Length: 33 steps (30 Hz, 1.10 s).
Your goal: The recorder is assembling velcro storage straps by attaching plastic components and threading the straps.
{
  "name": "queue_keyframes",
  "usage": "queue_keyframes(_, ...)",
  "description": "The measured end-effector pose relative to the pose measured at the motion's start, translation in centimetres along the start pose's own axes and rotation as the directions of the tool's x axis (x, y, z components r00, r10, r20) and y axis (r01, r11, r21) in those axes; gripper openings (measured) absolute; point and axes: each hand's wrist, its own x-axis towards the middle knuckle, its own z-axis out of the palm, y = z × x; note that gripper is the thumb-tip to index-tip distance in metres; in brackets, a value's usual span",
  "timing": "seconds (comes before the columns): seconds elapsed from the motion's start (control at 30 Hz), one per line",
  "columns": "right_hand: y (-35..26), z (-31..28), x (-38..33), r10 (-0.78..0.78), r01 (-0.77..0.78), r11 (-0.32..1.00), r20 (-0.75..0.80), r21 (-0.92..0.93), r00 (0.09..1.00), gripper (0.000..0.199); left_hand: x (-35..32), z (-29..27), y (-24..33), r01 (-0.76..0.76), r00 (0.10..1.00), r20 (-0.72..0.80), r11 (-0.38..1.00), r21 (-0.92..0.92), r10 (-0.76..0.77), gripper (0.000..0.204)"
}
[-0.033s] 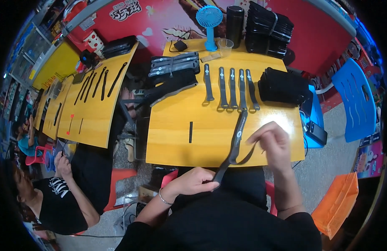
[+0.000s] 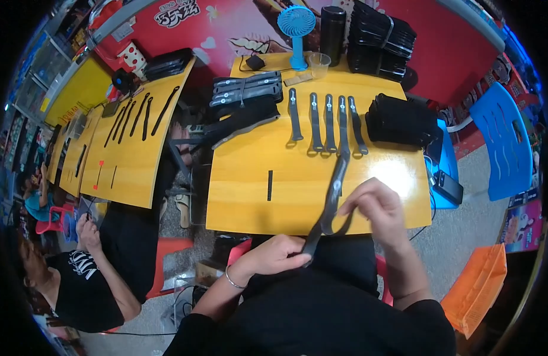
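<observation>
Strap in hand: black strap runs from the near edge of the yellow tabletop up toward the table's middle, its lower part folded into a loop just past that near edge
Left hand: left hand sits below the near edge, fingers pinched shut on the strap's lower end
Right hand: right hand lies over the near right part of the tabletop, fingers curled around the strap's loop (the fingertips hide the exact grip)
Row of straps: five black straps lie side by side across the far middle of the tabletop, ring ends toward the person
Stacks: bundled straps at the far left, a black pile at the right edge, more black stacks at the far right corner
Far edge: blue fan, dark cylinder, clear cup
Marker: short black piece lies alone, left of the strap
</observation>
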Motion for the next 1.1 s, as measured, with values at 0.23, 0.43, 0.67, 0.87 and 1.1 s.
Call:
queue_keyframes(0.23,1.8,2.2,-1.5,0.133,-0.112,0.989,0.235,-0.100,0.963,0.011,2.3,0.3,-0.5,-0.070,0.965,-0.254,0.876,-0.478,-0.061,0.021)
queue_keyframes(0.43,2.2,-2.7,-4.1,0.052,-0.063,0.998,-0.288,-0.028,0.956,0.014,4.9,1.1,-0.2,0.205,0.970,0.027,0.756,-0.622,-0.240,0.022)
queue_keyframes(0.67,0.6,-15.9,-9.1,-0.215,-0.109,0.921,-0.718,-0.375,0.662,0.017,2.4,1.3,-1.8,0.211,0.970,0.181,0.926,-0.314,-0.160,0.021)
queue_keyframes(0.87,-1.6,-19.8,-9.6,-0.450,-0.132,0.797,-0.725,-0.590,0.522,0.021,1.5,0.1,0.1,0.336,0.938,0.217,0.864,-0.374,-0.271,0.022)
queue_keyframes(1.1,0.1,-18.7,-7.6,-0.677,-0.471,0.264,-0.509,-0.842,0.532,0.014,1.4,0.6,-1.0,-0.111,0.973,-0.194,0.478,-0.872,-0.128,0.029)
